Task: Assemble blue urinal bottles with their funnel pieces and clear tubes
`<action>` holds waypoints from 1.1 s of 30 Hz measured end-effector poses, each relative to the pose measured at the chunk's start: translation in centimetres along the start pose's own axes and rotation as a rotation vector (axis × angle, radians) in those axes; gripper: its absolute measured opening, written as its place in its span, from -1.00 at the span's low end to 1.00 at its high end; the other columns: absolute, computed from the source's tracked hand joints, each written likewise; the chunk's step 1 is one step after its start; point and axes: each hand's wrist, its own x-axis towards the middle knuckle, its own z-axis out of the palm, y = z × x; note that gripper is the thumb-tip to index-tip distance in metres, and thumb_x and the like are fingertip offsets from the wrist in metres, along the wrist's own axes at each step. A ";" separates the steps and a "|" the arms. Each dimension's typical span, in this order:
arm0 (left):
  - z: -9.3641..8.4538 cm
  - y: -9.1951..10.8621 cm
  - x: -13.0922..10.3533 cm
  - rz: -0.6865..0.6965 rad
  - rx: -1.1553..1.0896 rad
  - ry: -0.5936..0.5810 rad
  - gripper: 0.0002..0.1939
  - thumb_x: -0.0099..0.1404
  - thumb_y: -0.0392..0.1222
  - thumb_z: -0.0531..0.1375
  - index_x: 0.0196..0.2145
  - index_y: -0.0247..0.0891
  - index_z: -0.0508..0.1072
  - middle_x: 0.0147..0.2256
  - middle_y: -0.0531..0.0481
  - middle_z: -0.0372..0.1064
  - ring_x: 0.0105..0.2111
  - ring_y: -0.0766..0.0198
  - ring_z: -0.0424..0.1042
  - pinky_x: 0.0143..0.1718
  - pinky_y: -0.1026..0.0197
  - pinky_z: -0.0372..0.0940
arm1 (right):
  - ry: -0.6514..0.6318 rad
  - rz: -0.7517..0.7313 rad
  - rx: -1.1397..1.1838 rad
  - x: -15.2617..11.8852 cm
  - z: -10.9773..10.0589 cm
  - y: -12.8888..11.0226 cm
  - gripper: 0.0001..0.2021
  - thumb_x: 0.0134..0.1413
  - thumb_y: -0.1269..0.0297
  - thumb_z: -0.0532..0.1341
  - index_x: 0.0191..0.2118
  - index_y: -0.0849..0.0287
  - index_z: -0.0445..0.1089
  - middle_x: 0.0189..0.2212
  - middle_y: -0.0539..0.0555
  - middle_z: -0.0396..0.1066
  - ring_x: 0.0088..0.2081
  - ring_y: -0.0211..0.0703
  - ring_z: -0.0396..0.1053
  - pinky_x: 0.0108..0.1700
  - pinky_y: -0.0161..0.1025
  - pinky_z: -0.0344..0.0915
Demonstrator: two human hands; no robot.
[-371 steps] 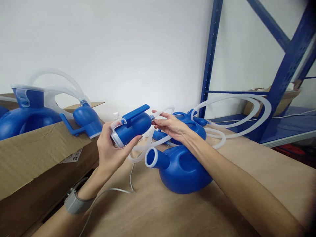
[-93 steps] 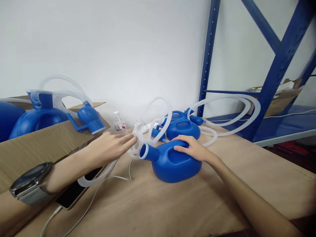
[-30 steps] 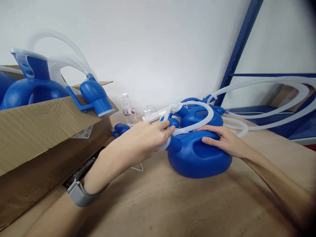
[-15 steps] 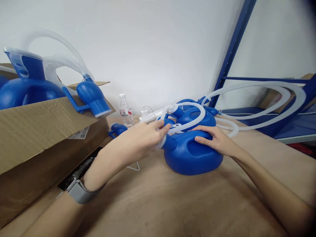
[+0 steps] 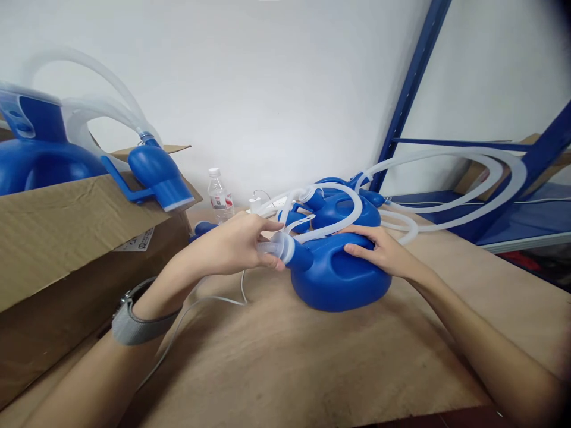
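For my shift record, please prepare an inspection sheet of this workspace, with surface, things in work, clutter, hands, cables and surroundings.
Surface: brown tabletop; damage, nothing seen.
Things in work: blue jug on tabletop; white cap at its spout, full seating unclear.
Clutter: plastic bottle; open cardboard box at left; further blue jugs and pale hoses behind.
Hands: left hand at the cap, grip unclear; right hand holds the jug from above.
Cables: pale cable crosses the tabletop.
Surroundings: white wall, blue rack.
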 end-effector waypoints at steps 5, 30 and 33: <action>0.2 -0.4 0.5 0.028 0.030 -0.017 -0.66 0.36 0.06 0.28 -0.10 -0.26 0.62 -0.31 -0.01 0.54 -0.30 0.15 0.45 -0.28 0.20 0.23 | 0.000 -0.003 -0.018 0.2 0.0 0.1 -0.52 0.17 -0.23 0.26 -0.12 0.09 0.61 -0.13 0.13 0.65 -0.10 0.22 0.58 0.01 0.06 0.49; 1.3 1.3 0.9 0.092 0.236 0.030 -0.70 0.30 -0.24 0.33 0.00 -0.21 0.57 -0.21 -0.09 0.59 -0.14 0.01 0.51 -0.15 0.08 0.33 | -0.013 -0.019 -0.017 0.1 0.2 -0.2 -0.56 0.19 -0.20 0.28 -0.16 0.11 0.60 -0.18 0.11 0.64 -0.15 0.14 0.57 -0.06 -0.02 0.44; 1.5 1.2 1.0 0.075 0.236 0.041 -0.71 0.27 -0.26 0.35 -0.04 -0.22 0.60 -0.25 -0.08 0.58 -0.20 0.04 0.50 -0.20 0.10 0.30 | -0.013 -0.007 -0.030 0.0 0.1 -0.2 -0.55 0.19 -0.21 0.28 -0.15 0.11 0.59 -0.18 0.11 0.64 -0.15 0.14 0.56 -0.07 -0.02 0.43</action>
